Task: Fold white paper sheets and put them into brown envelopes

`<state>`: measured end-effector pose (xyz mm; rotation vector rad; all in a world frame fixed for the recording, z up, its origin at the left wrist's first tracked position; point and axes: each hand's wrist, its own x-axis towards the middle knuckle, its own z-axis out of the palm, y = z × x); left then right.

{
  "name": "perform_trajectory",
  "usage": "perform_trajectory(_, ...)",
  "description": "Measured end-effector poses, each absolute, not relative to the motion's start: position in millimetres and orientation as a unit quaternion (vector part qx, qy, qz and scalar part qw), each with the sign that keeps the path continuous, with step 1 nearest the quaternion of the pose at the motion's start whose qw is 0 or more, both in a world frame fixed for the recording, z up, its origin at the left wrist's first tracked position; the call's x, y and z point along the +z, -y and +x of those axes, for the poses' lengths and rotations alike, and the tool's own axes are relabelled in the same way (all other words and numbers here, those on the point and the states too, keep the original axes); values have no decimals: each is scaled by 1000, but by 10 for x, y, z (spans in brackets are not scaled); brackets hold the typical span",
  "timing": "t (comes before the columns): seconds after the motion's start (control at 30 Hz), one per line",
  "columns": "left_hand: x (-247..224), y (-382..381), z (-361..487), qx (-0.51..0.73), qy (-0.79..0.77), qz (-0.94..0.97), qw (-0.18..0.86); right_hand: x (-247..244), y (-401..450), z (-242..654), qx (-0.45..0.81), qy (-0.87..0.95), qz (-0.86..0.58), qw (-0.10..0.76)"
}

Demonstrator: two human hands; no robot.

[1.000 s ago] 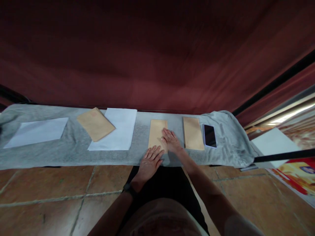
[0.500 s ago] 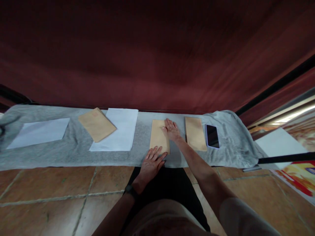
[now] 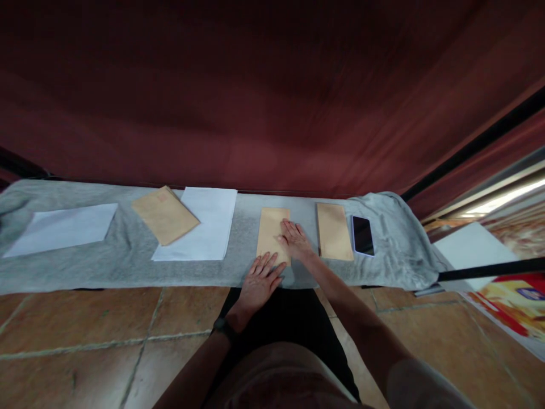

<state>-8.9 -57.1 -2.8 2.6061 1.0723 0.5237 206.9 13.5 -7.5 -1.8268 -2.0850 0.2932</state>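
A tan paper envelope (image 3: 271,230) lies upright in front of me on the grey cloth. My left hand (image 3: 260,279) rests flat with spread fingers on its near end. Along its right edge lies my right hand (image 3: 295,238), fingers stretched out and pressing on the paper. To the right is a stack of tan envelopes (image 3: 335,232), with a phone (image 3: 363,236) beside it. On the left, more tan envelopes (image 3: 165,216) lie at an angle, partly over a stack of white paper (image 3: 208,227).
A white sheet (image 3: 63,229) lies at the far left of the cloth-covered narrow table (image 3: 128,272). A dark red curtain (image 3: 255,113) hangs behind it. Black poles (image 3: 481,270) stand at the right, near a white panel (image 3: 472,250). The floor is tiled (image 3: 183,315).
My right hand has slid toward me along the envelope's right edge, from near its far corner to about its middle. My left hand stays at the near end. The view has shifted slightly.
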Motion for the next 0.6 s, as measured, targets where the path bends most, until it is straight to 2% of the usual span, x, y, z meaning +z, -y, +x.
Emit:
perform_trajectory(0.4, 56, 584, -72, 213, -364, 893, 157, -57, 441, 1902, 115, 763, -605, 196)
perform_trajectory(0.6, 16, 611, -86, 195, -350, 910, 108, -38, 712, 1845, 70, 786, -591, 168)
